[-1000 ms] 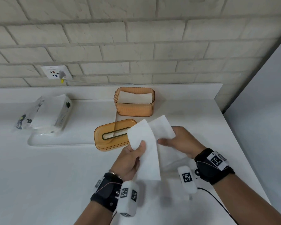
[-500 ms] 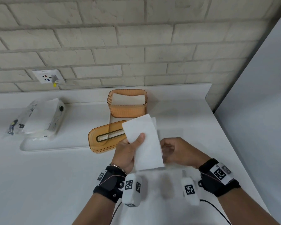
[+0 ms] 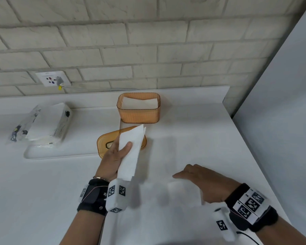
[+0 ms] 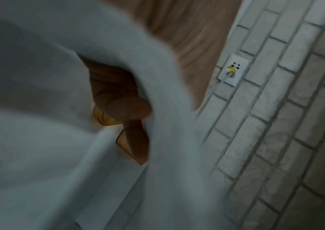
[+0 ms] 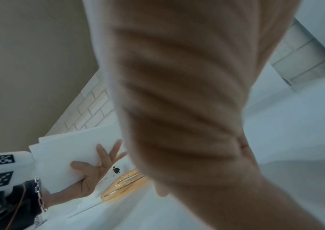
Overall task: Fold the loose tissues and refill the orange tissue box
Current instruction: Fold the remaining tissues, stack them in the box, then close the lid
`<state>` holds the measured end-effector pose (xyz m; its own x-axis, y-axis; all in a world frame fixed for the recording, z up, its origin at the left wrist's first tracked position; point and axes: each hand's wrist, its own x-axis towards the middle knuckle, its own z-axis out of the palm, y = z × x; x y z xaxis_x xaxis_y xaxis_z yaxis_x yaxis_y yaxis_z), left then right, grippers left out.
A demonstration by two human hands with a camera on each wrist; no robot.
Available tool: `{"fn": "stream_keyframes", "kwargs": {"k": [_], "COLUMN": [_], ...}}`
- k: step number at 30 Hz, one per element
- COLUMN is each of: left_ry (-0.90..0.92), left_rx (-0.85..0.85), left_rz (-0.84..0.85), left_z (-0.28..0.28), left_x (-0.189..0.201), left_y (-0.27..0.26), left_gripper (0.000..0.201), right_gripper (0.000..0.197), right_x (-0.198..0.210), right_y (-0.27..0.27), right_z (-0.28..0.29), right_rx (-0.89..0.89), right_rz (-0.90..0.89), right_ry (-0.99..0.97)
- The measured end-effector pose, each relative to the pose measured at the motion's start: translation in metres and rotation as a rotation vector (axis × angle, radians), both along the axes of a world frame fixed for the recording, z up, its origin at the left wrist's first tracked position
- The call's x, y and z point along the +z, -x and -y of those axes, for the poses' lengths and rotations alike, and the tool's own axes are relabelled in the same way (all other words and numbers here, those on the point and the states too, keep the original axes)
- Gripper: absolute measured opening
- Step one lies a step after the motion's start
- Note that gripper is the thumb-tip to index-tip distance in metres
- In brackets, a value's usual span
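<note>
My left hand (image 3: 119, 152) holds a folded white tissue (image 3: 131, 149) upright above the counter, thumb on its front. The right wrist view shows the left hand's fingers (image 5: 106, 157) spread behind the tissue (image 5: 65, 155). In the left wrist view the tissue (image 4: 39, 140) fills most of the frame around my thumb (image 4: 122, 99). My right hand (image 3: 198, 177) lies palm down, fingers straight, on a loose tissue (image 3: 184, 193) on the counter at the near right. The orange tissue box (image 3: 139, 112) stands open by the wall with tissues inside. Its orange lid (image 3: 104, 144) lies in front, partly behind the held tissue.
A plastic tissue pack (image 3: 48, 124) lies on a white tray (image 3: 64, 153) at the left. A wall socket (image 3: 50, 79) with a plugged cable sits on the brick wall. The counter's right edge (image 3: 254, 156) runs beside a grey wall.
My right hand has let go of the held tissue and dropped right onto the counter, onto a loose tissue. My left hand keeps the tissue, folded narrower than before.
</note>
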<state>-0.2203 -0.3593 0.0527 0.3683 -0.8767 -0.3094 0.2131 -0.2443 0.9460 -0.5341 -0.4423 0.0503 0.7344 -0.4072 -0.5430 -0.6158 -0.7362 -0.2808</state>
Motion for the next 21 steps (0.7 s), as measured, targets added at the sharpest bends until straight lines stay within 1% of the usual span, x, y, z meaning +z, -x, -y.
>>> {"fn": "stream_keyframes", "kwargs": {"k": [1,2,3,4,5,6,8,9,10,11,13,15,17,19,21], "left_ry": [-0.037,-0.081,-0.133,-0.156,-0.167,-0.162,-0.144,-0.133,-0.115,-0.097,-0.056,-0.030,-0.023,-0.038,-0.059], "left_rx": [-0.013,-0.043,-0.074,-0.097,-0.100,-0.110,-0.150,-0.166,-0.178,-0.176,-0.164,-0.162,-0.176,-0.182,-0.170], "left_rz": [0.033,0.066,0.087,0.075,0.063,0.055,0.078,0.084,0.050,-0.006,-0.167,-0.303,-0.403,-0.426,-0.413], "left_z": [-0.003,-0.006,-0.008,-0.010,-0.012,-0.013,-0.016,-0.017,-0.018,-0.019,-0.020,-0.021,-0.020,-0.016,-0.011], "left_x": [0.002,-0.002,-0.002,-0.006,-0.007,-0.008,-0.003,0.002,0.002,0.004,0.008,0.006,0.007,0.004,0.002], "left_y": [-0.001,-0.004,-0.005,-0.007,-0.007,-0.006,0.002,0.007,0.010,0.015,0.024,0.034,0.046,0.058,0.066], "left_gripper": [0.016,0.033,0.053,0.067,0.073,0.072,0.059,0.052,0.049,0.047,0.046,0.044,0.041,0.049,0.057], "right_gripper": [0.115,0.110,0.103,0.093,0.083,0.074,0.055,0.048,0.045,0.043,0.038,0.030,0.035,0.041,0.044], "right_x": [-0.002,-0.004,-0.007,-0.012,-0.015,-0.019,-0.025,-0.026,-0.028,-0.027,-0.021,-0.009,0.002,0.005,0.004], "right_y": [0.004,0.008,0.010,0.013,0.015,0.016,0.015,0.012,0.010,0.006,-0.004,-0.016,-0.026,-0.033,-0.038], "right_z": [0.000,0.001,0.001,0.002,0.003,0.003,0.005,0.005,0.006,0.006,0.007,0.005,0.003,0.002,0.003], "right_rx": [0.005,-0.008,-0.037,-0.075,-0.108,-0.131,-0.186,-0.246,-0.341,-0.452,-0.666,-0.841,-0.962,-0.985,-0.969], "right_rz": [0.021,0.055,0.101,0.152,0.196,0.242,0.362,0.445,0.527,0.599,0.683,0.751,0.797,0.822,0.828], "right_ry": [0.005,0.002,-0.005,-0.019,-0.035,-0.036,-0.006,-0.006,-0.029,-0.076,-0.209,-0.393,-0.537,-0.593,-0.599]}}
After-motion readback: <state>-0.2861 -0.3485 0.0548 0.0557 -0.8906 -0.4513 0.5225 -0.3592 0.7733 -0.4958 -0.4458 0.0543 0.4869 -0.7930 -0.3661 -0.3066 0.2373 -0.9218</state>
